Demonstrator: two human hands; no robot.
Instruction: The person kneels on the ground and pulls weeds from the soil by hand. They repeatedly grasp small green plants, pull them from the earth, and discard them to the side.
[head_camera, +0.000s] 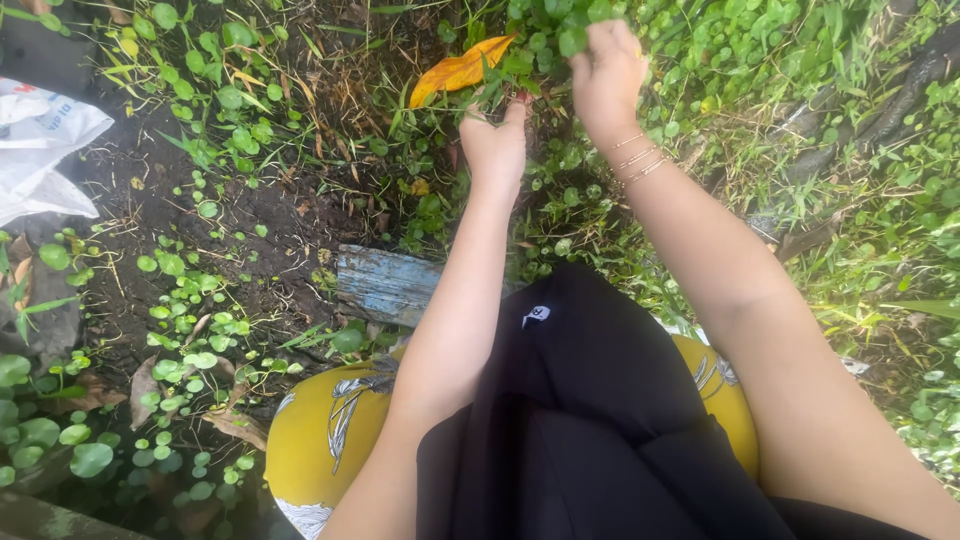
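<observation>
Round-leaved green plants (560, 30) carpet the soil ahead, largely unpicked; the right hand (605, 70) is closed around a bunch of them, while the left hand (495, 140) pinches stems just beside it.

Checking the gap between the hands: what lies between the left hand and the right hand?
In the head view, small round green leaves and dark soil lie between the left hand and the right hand.

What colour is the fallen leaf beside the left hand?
Orange-yellow leaf, clearest in the head view.
</observation>
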